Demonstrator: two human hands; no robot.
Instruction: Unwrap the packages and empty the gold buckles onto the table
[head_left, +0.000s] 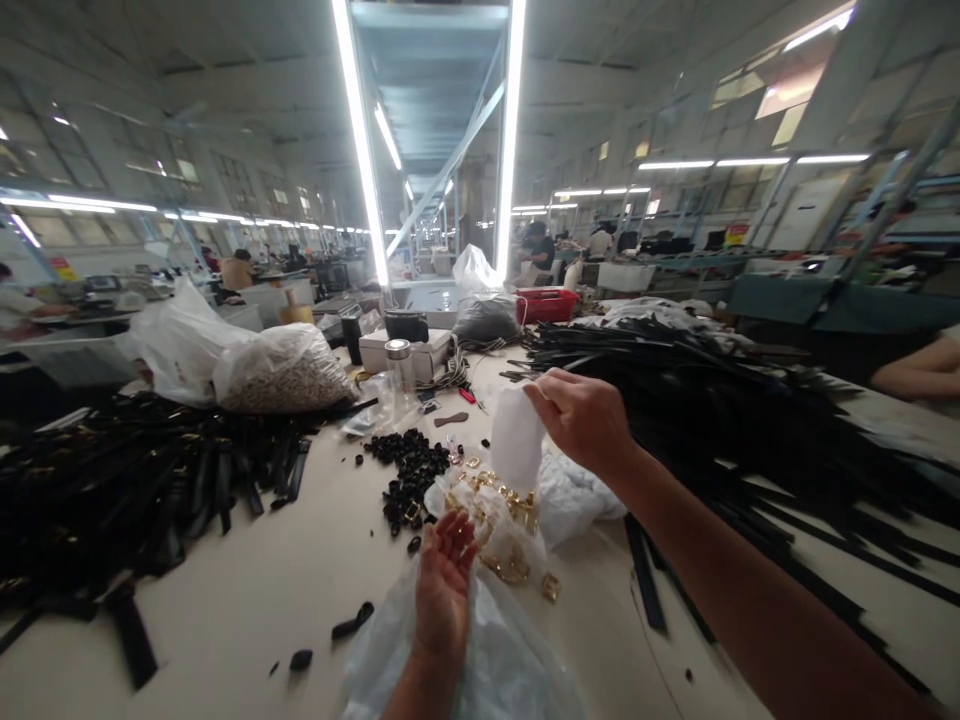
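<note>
My right hand [581, 415] pinches the top edge of a small white sheet or bag [517, 440], which hangs over the middle of the table. My left hand [446, 580] is palm up with its fingers apart and slightly curled, holding nothing. It is just in front of gold buckles [510, 565] lying on and among thin white wrapping. A clear plastic bag [510, 660] lies under my left forearm. Small black loops [409, 465] are heaped to the left of the buckles. Crumpled white wrapping [574, 495] rests below my right wrist.
Black straps with gold parts [172, 470] cover the left side, and long black strips [712, 410] the right. Behind stand a filled plastic bag [281, 370], a clear jar [400, 365], a white box [420, 350] and a red basket [546, 304]. A person's arm [919, 370] shows at far right.
</note>
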